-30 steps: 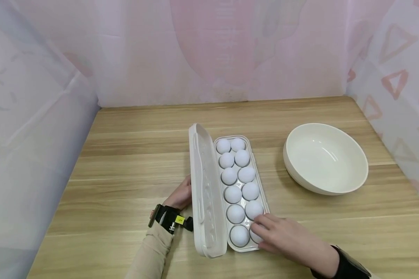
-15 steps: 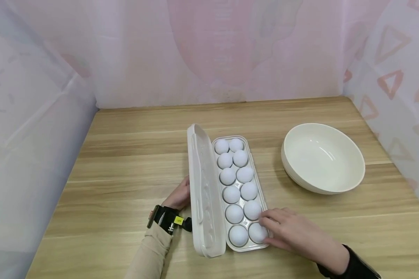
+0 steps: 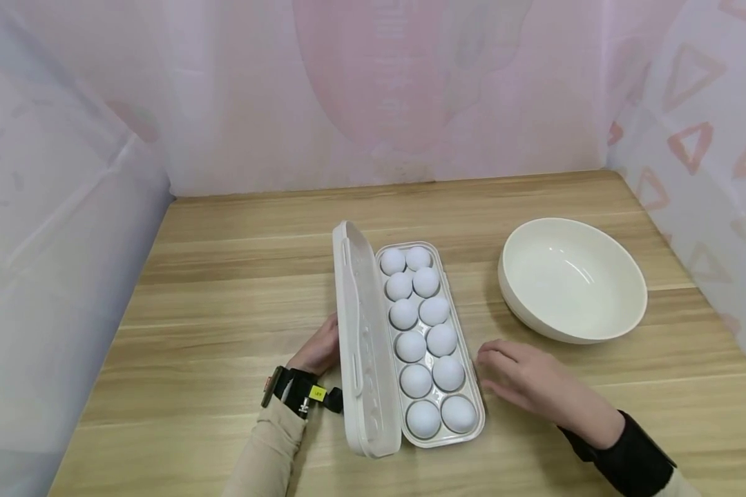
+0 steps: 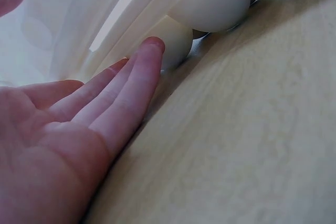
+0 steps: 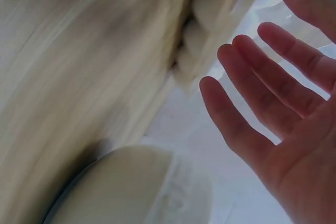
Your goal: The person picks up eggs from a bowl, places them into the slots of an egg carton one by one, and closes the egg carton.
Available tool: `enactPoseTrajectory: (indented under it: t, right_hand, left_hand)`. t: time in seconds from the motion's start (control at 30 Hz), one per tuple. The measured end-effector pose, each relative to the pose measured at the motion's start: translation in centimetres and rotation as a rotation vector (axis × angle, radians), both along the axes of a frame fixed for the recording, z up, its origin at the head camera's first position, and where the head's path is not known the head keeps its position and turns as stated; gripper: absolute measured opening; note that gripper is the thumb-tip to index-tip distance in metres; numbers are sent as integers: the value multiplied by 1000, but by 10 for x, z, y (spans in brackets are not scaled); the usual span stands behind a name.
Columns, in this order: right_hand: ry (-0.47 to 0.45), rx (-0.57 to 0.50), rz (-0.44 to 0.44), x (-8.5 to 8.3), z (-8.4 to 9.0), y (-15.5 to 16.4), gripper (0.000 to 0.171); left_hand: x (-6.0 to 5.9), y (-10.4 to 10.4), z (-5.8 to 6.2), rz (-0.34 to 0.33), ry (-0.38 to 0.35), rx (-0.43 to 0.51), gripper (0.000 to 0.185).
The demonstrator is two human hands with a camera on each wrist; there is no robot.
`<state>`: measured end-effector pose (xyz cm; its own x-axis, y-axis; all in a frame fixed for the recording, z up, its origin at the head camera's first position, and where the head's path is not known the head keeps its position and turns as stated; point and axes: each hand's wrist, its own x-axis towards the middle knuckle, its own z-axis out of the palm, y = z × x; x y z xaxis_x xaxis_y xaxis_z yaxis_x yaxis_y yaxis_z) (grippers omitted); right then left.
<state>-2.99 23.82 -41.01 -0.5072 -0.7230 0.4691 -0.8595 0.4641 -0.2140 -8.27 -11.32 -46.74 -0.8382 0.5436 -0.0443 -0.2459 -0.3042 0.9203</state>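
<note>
Egg tray (image 3: 472, 386) open, seemingly full.

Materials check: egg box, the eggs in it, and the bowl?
Egg box: looks like moulded plastic, off-white, slightly translucent lid with formed ribs and a hinge. Eggs: white, matte, very uniform; real shell or plastic dummies, the pictures cannot settle it. Bowl: cream, smooth and glossy with highlights inside; glazed ceramic or melamine, either fits.

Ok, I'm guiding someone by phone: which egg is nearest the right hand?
On the wooden table, find the open white plastic egg carton. It is the white egg in the right column, second from the near end, beside the open right hand.
</note>
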Motion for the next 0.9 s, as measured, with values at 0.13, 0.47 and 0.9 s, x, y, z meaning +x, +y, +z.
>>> enactPoseTrajectory:
  t: [0.13, 0.47, 0.9]
  right_hand:
    - [-15, 22, -19, -6, -1, 6, 41]
    - [-95, 58, 3, -15, 2, 12, 33]
    - [-328, 28, 39, -24, -4, 5, 34]
  left_hand:
    - [1, 0, 2, -8, 6, 16, 67]
    - [1, 2, 7, -11, -2, -16, 66]
    - [0, 3, 8, 17, -27, -53, 72]
